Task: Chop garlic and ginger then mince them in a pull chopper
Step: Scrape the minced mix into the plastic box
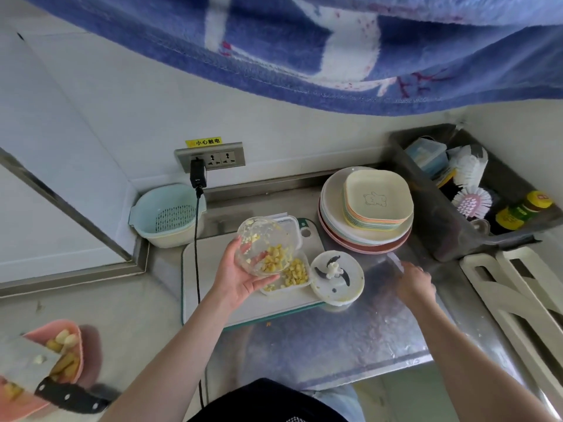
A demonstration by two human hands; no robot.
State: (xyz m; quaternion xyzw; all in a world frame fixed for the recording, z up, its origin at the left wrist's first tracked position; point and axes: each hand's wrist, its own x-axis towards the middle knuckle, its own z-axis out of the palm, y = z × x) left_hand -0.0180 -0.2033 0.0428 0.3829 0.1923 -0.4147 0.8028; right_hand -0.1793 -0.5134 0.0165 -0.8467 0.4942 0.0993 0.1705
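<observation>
Head view: left hand cradles the tilted clear chopper bowl, fingers curled under it, above a small container of chopped pieces on the cutting board; right hand blurred, grip unclear.

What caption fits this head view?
Left hand tips the chopper bowl of chopped pieces over a clear container.

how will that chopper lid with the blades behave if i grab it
The chopper lid lies upside down and flat, so it probably won't roll. It looks like light, stiff plastic. Its dark blades point up, and food residue may make it slippery; grip the rim.
</observation>
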